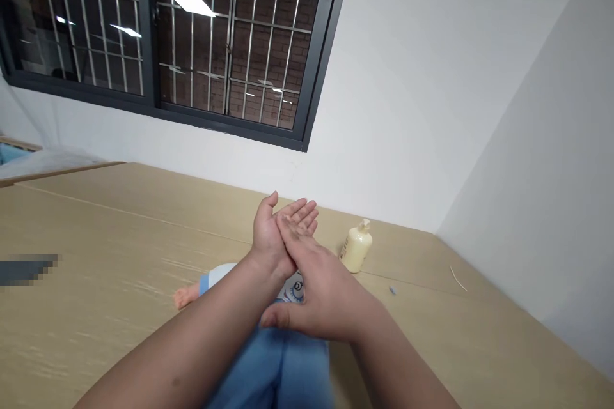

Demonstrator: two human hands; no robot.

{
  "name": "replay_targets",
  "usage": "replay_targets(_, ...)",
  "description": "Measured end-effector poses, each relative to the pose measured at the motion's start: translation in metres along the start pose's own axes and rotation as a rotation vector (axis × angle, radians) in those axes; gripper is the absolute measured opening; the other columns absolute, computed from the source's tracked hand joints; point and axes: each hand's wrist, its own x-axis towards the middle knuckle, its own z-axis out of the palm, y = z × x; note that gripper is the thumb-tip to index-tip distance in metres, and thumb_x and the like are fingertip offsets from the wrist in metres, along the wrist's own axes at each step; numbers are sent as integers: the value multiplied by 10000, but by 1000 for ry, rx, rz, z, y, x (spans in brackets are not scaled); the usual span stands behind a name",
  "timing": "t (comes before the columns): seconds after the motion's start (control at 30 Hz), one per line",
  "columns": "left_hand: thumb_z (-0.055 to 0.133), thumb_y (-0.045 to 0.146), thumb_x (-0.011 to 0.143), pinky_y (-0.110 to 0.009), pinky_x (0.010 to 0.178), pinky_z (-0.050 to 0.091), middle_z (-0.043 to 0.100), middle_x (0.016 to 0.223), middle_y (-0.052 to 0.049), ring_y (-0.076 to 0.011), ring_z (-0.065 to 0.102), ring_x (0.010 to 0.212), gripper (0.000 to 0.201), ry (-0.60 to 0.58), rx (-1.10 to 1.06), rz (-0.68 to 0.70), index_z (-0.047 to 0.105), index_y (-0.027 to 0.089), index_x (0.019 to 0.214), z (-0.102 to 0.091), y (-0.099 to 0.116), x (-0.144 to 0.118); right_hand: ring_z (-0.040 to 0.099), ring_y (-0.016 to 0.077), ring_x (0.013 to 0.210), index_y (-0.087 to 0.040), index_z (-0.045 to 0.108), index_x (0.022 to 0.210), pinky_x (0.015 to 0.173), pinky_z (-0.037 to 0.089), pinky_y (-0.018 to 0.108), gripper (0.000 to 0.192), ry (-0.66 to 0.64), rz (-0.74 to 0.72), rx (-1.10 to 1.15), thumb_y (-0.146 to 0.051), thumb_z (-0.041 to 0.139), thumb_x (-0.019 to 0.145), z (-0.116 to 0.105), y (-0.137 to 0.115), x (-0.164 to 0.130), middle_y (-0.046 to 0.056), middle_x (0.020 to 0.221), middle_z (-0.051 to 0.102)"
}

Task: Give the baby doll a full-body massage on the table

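Above the tabletop (96, 249), both of my forearms enter from the bottom edge and converge at frame centre. My left hand (281, 230) is raised with the palm turned up and slightly toward me; its fingers are extended and close together, pointing away toward the wall, and the thumb stands upright at the near-left side. It is fully open and grips nothing. My right hand (316, 294) lies across it from the right, palm down, with its fingers flat and straight and their tips pressed onto the left palm. The right thumb is tucked out along the lower-left edge of the hand. It is likewise open and flat, with nothing held; contact is palm to fingers only.

Directly beneath my hands and wrists lies a doll (268, 358) dressed in light blue. Most of it is hidden by my arms; one small bare arm (186, 297) projects to the left, resting on the table, and part of a printed face shows just under my right hand.

Just beyond my hands and to the right, a cream-coloured pump bottle (357, 248) stands upright on the table, near the wall and apart from both hands.
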Motion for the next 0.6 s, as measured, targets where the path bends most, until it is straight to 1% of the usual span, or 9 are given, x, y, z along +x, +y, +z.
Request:
replay_targets(0.07,477,592,899,-372,1088,476,665,1280,-234,-304,639,1228,638,22,5,-9,630,74,1240,3,-4,-3,85,322,1571,-166,113,1626,1280,146,497,1222,11,8,-28,-782,682,737,1,8,3,126,1694,88)
replay_targets(0.13,492,564,898,-392,1102,466,664,1272,-238,-313,633,1231,617,32,14,-23,627,61,1227,5,-4,-5,73,319,1573,-152,131,1623,1285,115,497,1180,23,14,-63,-773,657,769,1,15,5,127,1691,91)
replay_targets(0.23,491,512,900,-427,1100,469,662,1266,-235,-328,616,1247,565,34,37,-20,635,60,1207,4,4,-5,79,325,1571,-158,144,1622,1279,93,532,1114,34,32,-96,-745,634,812,1,21,7,129,1687,112)
replay_targets(0.3,485,507,900,-419,1088,477,660,1271,-230,-326,610,1254,564,28,48,10,643,60,1206,1,12,-2,100,332,1568,-170,155,1621,1270,114,553,1095,24,46,-94,-730,642,816,0,21,7,131,1683,136)
replay_targets(0.37,487,515,896,-387,1069,489,657,1281,-230,-318,614,1252,587,14,56,39,644,51,1220,-3,20,3,140,337,1562,-178,182,1618,1262,156,556,1100,-4,39,-77,-715,676,796,-2,18,6,134,1677,169)
replay_targets(0.5,491,527,884,-348,1003,523,646,1301,-241,-314,628,1242,647,-6,49,94,614,33,1282,-11,31,12,276,349,1523,-188,246,1606,1239,254,544,1120,-69,10,-45,-697,740,739,-9,6,0,135,1650,273)
replay_targets(0.6,492,540,877,-350,981,534,645,1309,-237,-313,629,1244,680,-24,36,115,588,42,1330,-12,36,13,297,355,1513,-186,288,1595,1234,278,533,1127,-95,1,-36,-707,755,712,-14,-6,-7,127,1634,319)
